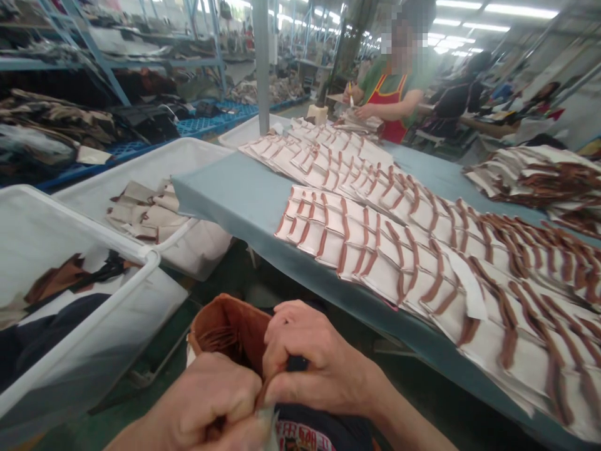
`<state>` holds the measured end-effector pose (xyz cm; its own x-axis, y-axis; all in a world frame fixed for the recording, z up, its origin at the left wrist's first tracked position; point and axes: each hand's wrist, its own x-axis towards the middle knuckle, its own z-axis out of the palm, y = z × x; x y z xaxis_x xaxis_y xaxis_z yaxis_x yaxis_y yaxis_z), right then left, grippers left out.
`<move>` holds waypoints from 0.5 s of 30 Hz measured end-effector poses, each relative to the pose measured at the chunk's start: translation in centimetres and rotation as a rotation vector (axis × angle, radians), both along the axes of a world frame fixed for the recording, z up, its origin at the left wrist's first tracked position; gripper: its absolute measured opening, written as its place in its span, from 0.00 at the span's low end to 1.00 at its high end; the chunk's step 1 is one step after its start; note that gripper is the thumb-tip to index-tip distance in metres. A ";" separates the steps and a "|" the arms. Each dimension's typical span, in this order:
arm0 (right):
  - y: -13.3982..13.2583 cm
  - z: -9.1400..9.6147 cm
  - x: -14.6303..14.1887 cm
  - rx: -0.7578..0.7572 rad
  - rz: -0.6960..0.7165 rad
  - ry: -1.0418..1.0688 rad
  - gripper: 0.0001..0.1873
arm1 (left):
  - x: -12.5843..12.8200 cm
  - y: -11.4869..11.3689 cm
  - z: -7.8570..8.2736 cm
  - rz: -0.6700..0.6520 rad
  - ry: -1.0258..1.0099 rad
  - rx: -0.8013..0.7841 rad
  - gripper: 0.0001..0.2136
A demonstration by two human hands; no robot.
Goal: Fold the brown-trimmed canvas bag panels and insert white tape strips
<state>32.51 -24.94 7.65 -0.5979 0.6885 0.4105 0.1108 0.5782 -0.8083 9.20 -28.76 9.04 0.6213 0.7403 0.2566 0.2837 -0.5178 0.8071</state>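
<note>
The left hand (206,401) and the right hand (314,360) are close together, both closed tight and pinching a floppy brown piece (230,322), which is low down near the edge of the blue-gray desk (225,194). On the desk lie long rows of white pieces with brown edges (357,235), each one partly on top of the next, and a messy pile (539,175) sits on the right. Big white bins (122,344) with scraps in them stand on the left, and a co-worker in a red apron (387,97) is across the desk.
</note>
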 end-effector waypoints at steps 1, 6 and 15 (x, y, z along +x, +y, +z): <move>0.3 -0.2 0.2 -0.012 -0.032 0.027 0.22 | 0.2 0.6 0.1 0.024 -0.033 -0.055 0.20; 1.6 -0.9 1.0 -0.089 -0.187 0.159 0.18 | 0.6 4.0 0.6 0.162 -0.154 -0.473 0.31; 1.2 -3.8 1.3 -0.231 -0.506 0.126 0.09 | 1.1 4.1 0.5 0.275 -0.062 -0.387 0.34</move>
